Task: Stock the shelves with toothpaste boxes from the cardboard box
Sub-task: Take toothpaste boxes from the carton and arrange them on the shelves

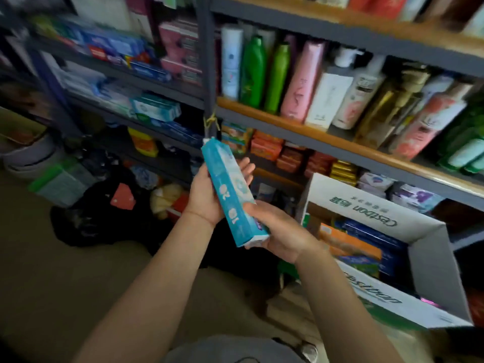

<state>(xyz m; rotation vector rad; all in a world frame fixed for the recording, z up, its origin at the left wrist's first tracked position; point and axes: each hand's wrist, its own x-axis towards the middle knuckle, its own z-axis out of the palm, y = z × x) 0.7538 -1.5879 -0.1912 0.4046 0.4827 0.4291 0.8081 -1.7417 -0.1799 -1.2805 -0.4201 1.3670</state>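
A long teal toothpaste box (pixel 230 189) is held in the air between both hands, its far end tilted up toward the shelves. My left hand (pixel 209 195) cups it from the left and behind, fingers spread. My right hand (pixel 280 231) grips its near lower end. The open white cardboard box (pixel 429 258) stands on the floor at the right, with orange and blue toothpaste boxes (pixel 366 242) inside. More toothpaste boxes (pixel 154 108) lie stacked on the grey shelves at the left.
Shampoo bottles (pixel 301 79) fill the wooden shelf at the right. Soap packs (pixel 288 155) sit on the shelf below. A black bag (pixel 104 218), a green-lidded container (pixel 57 184) and a pale bucket (pixel 28 155) crowd the floor at the left.
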